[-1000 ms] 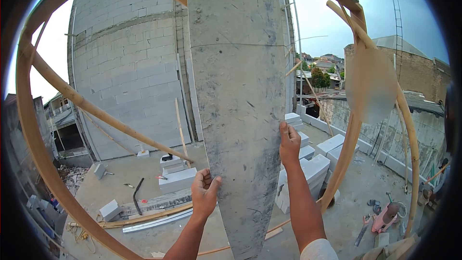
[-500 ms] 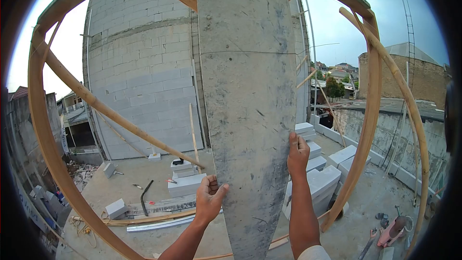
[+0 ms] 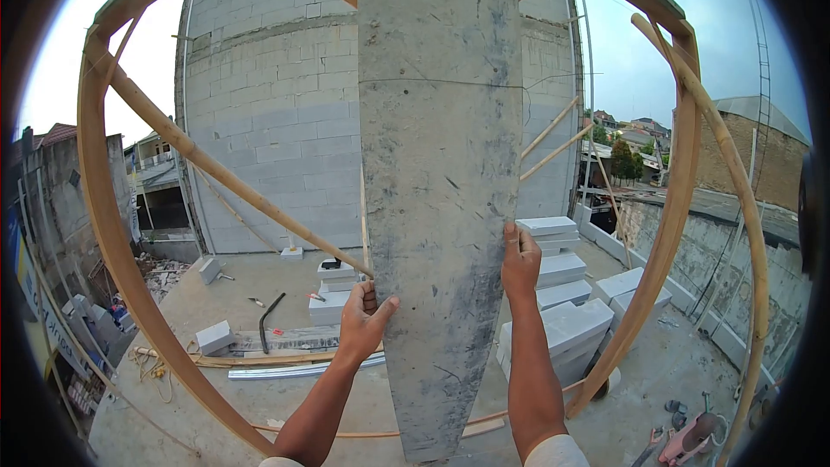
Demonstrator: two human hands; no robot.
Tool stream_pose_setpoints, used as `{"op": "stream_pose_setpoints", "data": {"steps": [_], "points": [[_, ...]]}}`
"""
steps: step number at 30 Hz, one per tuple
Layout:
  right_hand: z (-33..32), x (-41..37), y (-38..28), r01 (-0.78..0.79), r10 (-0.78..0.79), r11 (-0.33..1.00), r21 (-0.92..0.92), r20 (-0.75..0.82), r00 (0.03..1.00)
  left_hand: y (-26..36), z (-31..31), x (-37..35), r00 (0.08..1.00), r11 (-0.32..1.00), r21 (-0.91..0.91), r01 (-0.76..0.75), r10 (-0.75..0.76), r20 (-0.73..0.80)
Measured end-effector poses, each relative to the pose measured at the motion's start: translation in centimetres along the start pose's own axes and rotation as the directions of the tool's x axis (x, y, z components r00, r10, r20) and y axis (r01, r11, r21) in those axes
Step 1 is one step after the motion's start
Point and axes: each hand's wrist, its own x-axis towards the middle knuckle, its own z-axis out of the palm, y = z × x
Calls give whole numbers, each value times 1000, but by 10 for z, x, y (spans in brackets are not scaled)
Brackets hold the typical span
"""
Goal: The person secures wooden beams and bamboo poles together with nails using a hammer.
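A long, wide grey board (image 3: 439, 207), scuffed and dark-stained, stands upright in front of me and runs out of the top of the view. My left hand (image 3: 365, 322) grips its left edge, fingers curled behind and thumb on the near side. On the right edge, a little higher, my right hand (image 3: 520, 261) holds the board between thumb and fingers. A thin wire (image 3: 441, 80) crosses the board's upper part. Wooden beams (image 3: 112, 216) frame the view around the board.
Light blocks (image 3: 566, 329) are stacked behind the board on the right. A bamboo pole (image 3: 233, 182) slants across the left, another (image 3: 735, 156) stands at right. Timber and metal strips (image 3: 294, 370) lie on the floor. A block wall (image 3: 259, 121) rises behind.
The view has shifted, so the surroundings appear further right. The board stands more upright, and both hands appear slightly higher and further left, still gripping its edges.
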Motion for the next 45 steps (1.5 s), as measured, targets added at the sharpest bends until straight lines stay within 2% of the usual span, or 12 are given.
{"op": "stream_pose_setpoints", "data": {"steps": [5, 9, 17, 19, 21, 24, 26, 30, 39, 41, 43, 45], "points": [[-3, 3, 3, -55, 55, 998, -7, 63, 997, -3, 8, -2, 997, 998, 54, -17, 20, -68], [-3, 3, 2, -10, 9, 1000, 13, 55, 998, -7, 12, -2, 992, 994, 99, -38, 49, -118], [-5, 5, 3, -30, 27, 999, 41, 79, 997, -3, 13, -3, 993, 998, 67, 2, 6, -122], [-2, 4, -2, -44, 42, 999, 26, 72, 997, -7, 14, -1, 983, 989, 141, -38, 62, -171], [1, 8, 11, 18, -21, 998, 53, 69, 997, 12, 15, -9, 982, 975, 222, 22, 20, -186], [-8, 14, 14, -80, 83, 996, -25, 188, 979, 0, 13, -6, 975, 962, 271, 15, 46, -218], [-9, 11, 9, -38, 50, 997, -70, 165, 985, 1, 11, -5, 986, 946, 323, 22, 33, -164], [-4, 7, -1, -13, 22, 996, -85, 110, 994, 9, 10, -7, 984, 919, 394, 30, 42, -173], [0, 8, 6, 63, -63, 998, 0, 88, 994, 4, 8, -7, 991, 924, 382, 23, 29, -130], [-6, 10, 10, -2, 8, 999, -41, 147, 989, -2, 10, -5, 984, 943, 332, -17, 75, -164], [-9, 10, 6, -72, 85, 993, -92, 147, 986, 4, 11, -5, 990, 968, 249, -26, 59, -127], [-7, 5, -4, -64, 71, 996, -60, 120, 990, 0, 12, -5, 988, 977, 214, -25, 56, -141]]}}
